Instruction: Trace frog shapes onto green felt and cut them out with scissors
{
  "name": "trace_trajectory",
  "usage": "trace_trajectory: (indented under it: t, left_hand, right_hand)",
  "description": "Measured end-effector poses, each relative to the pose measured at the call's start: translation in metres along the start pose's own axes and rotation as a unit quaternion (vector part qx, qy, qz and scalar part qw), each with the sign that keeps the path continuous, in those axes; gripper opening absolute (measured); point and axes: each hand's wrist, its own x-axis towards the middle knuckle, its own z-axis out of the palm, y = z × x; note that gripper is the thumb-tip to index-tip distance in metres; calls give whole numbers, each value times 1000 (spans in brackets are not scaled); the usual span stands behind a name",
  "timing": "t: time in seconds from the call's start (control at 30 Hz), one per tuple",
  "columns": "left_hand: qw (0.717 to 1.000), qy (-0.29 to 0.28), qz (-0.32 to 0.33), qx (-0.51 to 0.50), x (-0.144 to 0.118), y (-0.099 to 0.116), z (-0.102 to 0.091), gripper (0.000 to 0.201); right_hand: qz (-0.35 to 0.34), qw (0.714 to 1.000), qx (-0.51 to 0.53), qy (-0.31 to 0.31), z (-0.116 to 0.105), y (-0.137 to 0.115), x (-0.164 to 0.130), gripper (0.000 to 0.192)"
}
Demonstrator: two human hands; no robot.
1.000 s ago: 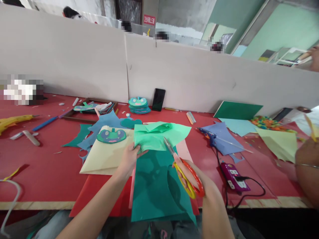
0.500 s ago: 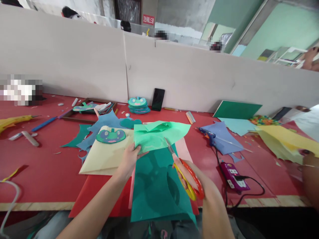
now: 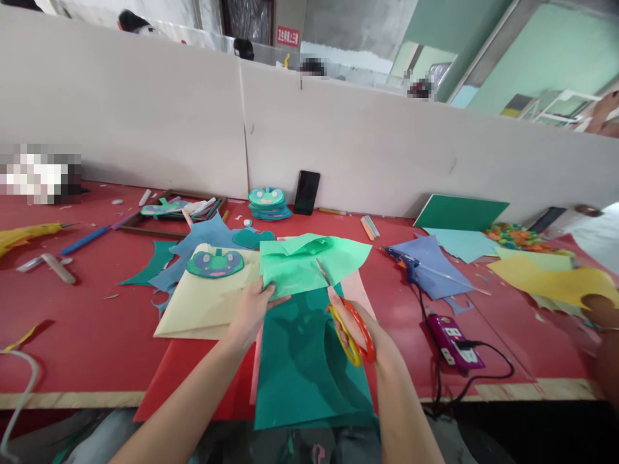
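We see our left hand (image 3: 249,309) pinching the near edge of a light green sheet (image 3: 309,264), fingers closed on it. The sheet lies in the middle of the red worktop (image 3: 72,335), partly over a dark green sheet (image 3: 300,361) that reaches to the near edge. Its far part is folded up a little.

Our right hand (image 3: 367,335) holds scissors (image 3: 345,316), with fingers through the orange and yellow handles. The blades point away from us and up to the left, and their tips lie on the light green sheet. We cannot tell how far the blades are apart.

Just left of our left hand lies a cream sheet (image 3: 203,303) with a frog face (image 3: 215,263) on top. Blue scraps (image 3: 203,238) lie behind it. A pile of more frog faces (image 3: 268,203) sits near the wall, beside a black phone (image 3: 308,192) that leans on the wall.

To the right we see a blue glue gun (image 3: 409,261) on a purple-blue sheet (image 3: 435,264). Its black cord runs to a purple box (image 3: 452,340) near the front edge. Far right, another person's hand (image 3: 599,306) touches a yellow sheet (image 3: 551,283).
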Motion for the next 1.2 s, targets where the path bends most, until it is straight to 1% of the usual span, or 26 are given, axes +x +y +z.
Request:
trace_trajectory:
  t: [0.1,0.37,0.53,0.7,0.77,0.87,0.97,1.07,1.2]
  left_hand:
    - [1000,4,2,2,-1,1,1,27]
    - [1000,2,5,2,-2,3,1,26]
    - [1000,0,6,3,-2,2,1,26]
    - [1000,9,5,3,1,0,-1,24]
    - [1000,9,10,6,1,0,-1,25]
    - [1000,6,16,10,2,-1,-2,26]
    - [1000,9,18,15,2,-1,-2,26]
    - [1000,10,21,20,2,2,-4,30]
    - [998,23,49,24,1,9,-5,37]
  right_hand:
    - [10,1000,14,-23,3,-5,-1,32]
    - [4,999,-35,1,6,-7,-4,41]
    - [-70,994,-80,11,3,-7,-5,43]
    - [-39,996,-84,8,3,-14,-9,47]
    - [-45,994,-95,15,5,-17,-13,48]
    - [-63,992,-104,45,8,-20,-19,48]
    - [-59,991,-103,61,12,-23,-23,48]
    - [-67,993,-86,52,11,-23,-24,47]
    - [-91,995,-31,14,3,-20,-19,45]
